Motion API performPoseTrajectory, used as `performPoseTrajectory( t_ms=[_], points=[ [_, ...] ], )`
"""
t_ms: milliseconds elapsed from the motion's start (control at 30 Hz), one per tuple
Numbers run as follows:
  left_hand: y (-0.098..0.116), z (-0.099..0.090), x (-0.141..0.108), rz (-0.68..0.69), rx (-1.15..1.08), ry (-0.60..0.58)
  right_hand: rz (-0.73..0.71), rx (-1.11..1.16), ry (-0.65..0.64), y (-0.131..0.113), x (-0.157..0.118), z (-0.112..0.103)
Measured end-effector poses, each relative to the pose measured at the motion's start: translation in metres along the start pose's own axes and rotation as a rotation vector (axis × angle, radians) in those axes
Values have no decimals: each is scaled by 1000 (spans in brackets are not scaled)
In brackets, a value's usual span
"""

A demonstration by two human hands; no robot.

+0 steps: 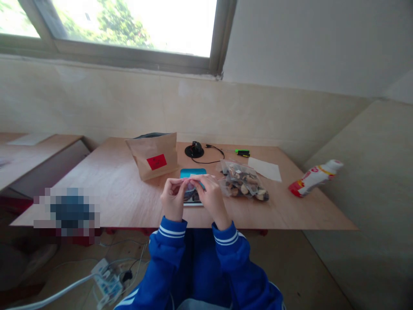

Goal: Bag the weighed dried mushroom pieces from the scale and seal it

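Observation:
My left hand (pixel 174 196) and my right hand (pixel 209 193) meet at the middle of the table, thumbs and fingers pinched together. Between the fingertips is something small and pale, too blurred to make out. Just below lies a flat rectangular thing with a bright blue upper end (pixel 192 172) and a pale lower edge, perhaps a phone; my hands cover part of it. Close to my right hand rests a clear plastic bag (pixel 243 181) of brown and pale pieces that look like dried mushrooms.
On the wooden table (pixel 122 211) stand a brown paper pouch (pixel 145 165) with a red label and a leaning white-and-red bottle (pixel 312 178). Farther back are a black round-based device (pixel 194 150) with a cable, a green-black screwdriver (pixel 242 153) and white paper (pixel 266 169). A power strip (pixel 109 282) lies on the floor.

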State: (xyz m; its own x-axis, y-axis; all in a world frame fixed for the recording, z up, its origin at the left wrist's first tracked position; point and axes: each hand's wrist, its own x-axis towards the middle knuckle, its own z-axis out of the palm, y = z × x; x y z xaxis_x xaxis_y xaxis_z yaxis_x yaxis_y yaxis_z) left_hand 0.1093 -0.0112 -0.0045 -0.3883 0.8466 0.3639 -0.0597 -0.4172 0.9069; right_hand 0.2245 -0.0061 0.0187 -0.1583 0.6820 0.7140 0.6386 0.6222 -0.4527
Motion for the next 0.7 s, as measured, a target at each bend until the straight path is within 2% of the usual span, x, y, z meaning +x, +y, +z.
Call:
performPoseTrajectory(
  t_ms=[167,367,500,633,700],
  points=[
    [4,-3,2,8,43,-80,55,62,53,2,7,0],
    [8,-9,5,51,155,-142,72,-31,104,2,6,5],
    [2,-14,7,66,204,-139,68,8,94,1,8,5],
    [-6,-17,7,67,222,-231,117,120,92,0,11,1],
    [-9,-17,5,65,214,-258,107,174,51,0,12,-1]
  ],
)
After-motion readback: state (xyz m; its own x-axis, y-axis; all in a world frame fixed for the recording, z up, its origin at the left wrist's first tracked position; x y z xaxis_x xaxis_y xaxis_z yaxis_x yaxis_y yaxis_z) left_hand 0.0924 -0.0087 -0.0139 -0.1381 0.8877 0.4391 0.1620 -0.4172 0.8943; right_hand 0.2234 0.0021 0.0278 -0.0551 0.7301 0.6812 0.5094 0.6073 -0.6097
